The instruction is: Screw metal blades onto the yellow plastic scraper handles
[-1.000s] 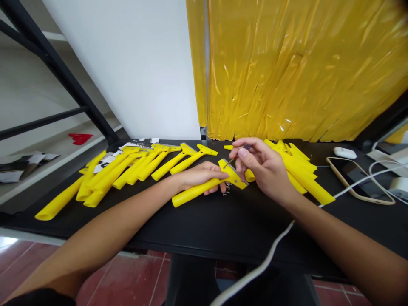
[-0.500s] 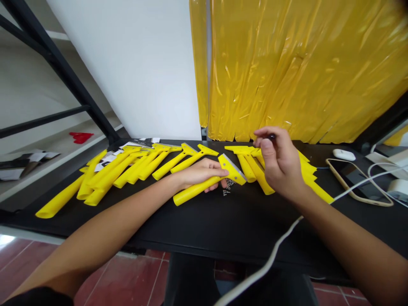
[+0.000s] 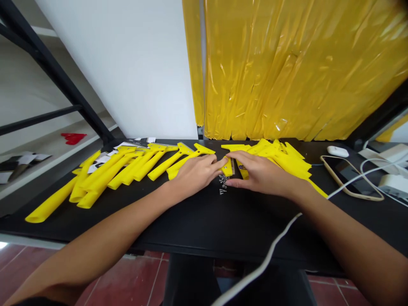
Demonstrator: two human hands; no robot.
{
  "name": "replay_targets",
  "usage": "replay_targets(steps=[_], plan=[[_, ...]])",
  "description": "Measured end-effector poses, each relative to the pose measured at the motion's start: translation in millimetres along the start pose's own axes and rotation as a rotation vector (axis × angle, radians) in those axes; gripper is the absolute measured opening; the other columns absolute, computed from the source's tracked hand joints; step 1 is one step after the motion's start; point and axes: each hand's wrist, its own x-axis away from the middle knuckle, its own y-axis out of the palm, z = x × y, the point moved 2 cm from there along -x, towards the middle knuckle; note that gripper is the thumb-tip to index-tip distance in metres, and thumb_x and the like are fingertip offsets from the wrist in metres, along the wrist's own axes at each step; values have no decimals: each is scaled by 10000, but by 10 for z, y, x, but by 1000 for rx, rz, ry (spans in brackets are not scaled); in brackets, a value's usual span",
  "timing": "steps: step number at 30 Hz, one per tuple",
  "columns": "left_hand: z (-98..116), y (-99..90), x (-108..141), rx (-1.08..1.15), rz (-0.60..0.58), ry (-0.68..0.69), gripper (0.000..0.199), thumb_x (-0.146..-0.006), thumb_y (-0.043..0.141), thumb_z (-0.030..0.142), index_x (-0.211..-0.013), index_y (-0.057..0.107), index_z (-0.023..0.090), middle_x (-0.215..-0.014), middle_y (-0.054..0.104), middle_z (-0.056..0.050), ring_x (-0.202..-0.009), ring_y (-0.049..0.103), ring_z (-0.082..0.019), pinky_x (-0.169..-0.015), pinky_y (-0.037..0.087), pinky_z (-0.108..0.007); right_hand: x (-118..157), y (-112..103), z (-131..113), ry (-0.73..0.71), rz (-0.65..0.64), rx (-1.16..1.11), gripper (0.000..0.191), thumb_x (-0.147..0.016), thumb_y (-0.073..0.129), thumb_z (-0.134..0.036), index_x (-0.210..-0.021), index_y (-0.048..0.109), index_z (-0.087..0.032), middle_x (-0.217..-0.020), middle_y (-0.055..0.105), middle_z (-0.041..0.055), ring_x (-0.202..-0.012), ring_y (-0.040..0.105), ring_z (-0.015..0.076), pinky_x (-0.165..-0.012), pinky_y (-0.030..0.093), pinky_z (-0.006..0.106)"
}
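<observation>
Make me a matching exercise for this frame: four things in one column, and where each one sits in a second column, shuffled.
Things:
1. left hand
2. small screws
3. white computer mouse
4. red cut-out shape

Places:
A. beyond the phone
B. on the pale ledge left of the table
C. over a yellow plastic scraper
D. on the black table, just below the hands

Pairs: 1-C, 2-D, 3-A, 4-B
</observation>
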Motion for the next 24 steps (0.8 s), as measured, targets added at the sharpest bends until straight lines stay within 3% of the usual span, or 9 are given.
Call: replay_targets(steps=[7,15,24], plan=[[39,26,0,-118,47,68,403,-1055,491,182,-1453,550,201,-999,654,-70,-859,620,-207,-752,492,-334,-26,25,81,38,-10,-106,711,-880,697,-634,-1434,565,-210,-1514,599,131,-1369,599,329,-1119,516,470],[13,22,10,-75,52,78,335,-1082,450,226,-1390,576,265,-1041,653,-61,-875,635,-187,-659,475,-271,-61,67,172,208,-14,-212,909,-730,833,-606,-1488,525,-211,-1531,578,136,-1371,587,357,-1152,488,510],[-29,4,-2,-60,88,108,300,-1064,493,222,-1321,637,280,-1181,687,-74,-918,700,-187,-621,506,-250,-55,43,202,267,22,-371,902,-723,830,-618,-1499,510,-288,-1517,592,102,-1316,624,345,-1106,530,525]])
